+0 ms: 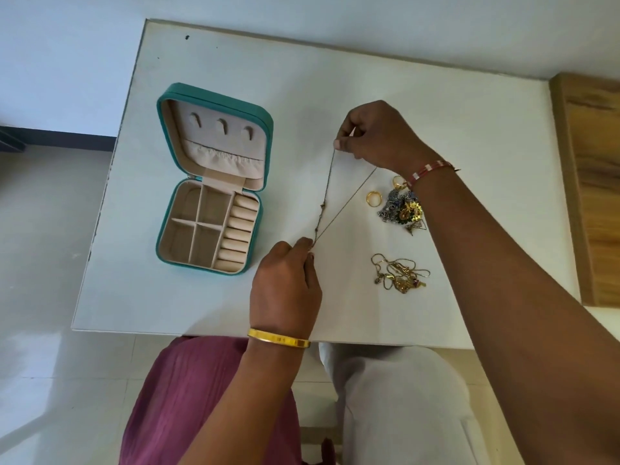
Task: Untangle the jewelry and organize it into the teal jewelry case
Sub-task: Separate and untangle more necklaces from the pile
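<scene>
A thin dark chain necklace is stretched above the white table between both hands. My right hand pinches its far end, and my left hand pinches its near end. The chain runs as two strands with a small knot partway along. The teal jewelry case lies open at the left, its beige compartments and ring rolls bare. A tangle of gold chains lies to the right of my left hand. A heap of mixed jewelry sits under my right wrist, with a gold ring beside it.
A wooden surface adjoins the table on the right. The table's near edge runs above my lap, with tiled floor off to the left.
</scene>
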The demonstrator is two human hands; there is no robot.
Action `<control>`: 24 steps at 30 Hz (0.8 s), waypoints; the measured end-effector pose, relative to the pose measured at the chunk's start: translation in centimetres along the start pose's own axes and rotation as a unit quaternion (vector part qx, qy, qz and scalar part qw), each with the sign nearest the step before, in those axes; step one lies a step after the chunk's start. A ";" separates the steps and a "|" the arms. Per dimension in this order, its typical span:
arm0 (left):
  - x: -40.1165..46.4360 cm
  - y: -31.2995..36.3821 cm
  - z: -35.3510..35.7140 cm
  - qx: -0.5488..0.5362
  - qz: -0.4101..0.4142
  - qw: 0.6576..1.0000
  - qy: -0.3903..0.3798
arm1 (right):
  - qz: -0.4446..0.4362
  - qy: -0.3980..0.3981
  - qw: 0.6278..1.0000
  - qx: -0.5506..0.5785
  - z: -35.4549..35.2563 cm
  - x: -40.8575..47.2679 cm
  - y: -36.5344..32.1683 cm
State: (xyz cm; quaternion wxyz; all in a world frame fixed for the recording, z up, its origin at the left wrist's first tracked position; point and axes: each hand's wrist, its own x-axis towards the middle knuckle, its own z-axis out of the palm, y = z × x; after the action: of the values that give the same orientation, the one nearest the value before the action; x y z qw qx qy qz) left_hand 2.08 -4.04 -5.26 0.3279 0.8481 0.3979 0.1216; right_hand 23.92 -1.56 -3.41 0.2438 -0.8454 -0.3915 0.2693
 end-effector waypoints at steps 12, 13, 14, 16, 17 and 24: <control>-0.6 0.5 -0.4 0.037 -0.085 0.994 -0.062 | -0.026 0.031 0.995 -0.086 0.9 0.3 0.5; -0.6 0.5 -0.4 0.035 -0.087 0.994 -0.060 | -0.032 0.048 0.993 -0.102 1.0 0.2 0.5; -0.7 0.5 -0.3 0.031 -0.088 0.994 -0.056 | -0.040 0.063 0.991 -0.115 1.2 0.1 0.5; -0.8 0.6 -0.4 0.025 -0.088 0.995 -0.048 | -0.056 0.086 0.987 -0.125 1.5 0.0 0.6; -0.8 0.7 -0.4 0.024 -0.088 0.995 -0.044 | -0.059 0.093 0.986 -0.125 1.6 0.0 0.7; -0.6 0.2 -0.4 0.027 -0.079 0.996 -0.027 | -0.063 0.111 0.985 -0.118 1.8 -0.1 1.0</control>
State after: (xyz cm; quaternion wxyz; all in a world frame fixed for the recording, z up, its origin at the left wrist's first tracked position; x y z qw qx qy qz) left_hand 1.60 -4.41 -4.75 0.3240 0.8256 0.4577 0.0620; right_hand 23.20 -1.87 -5.28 0.2002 -0.8667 -0.4435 0.1100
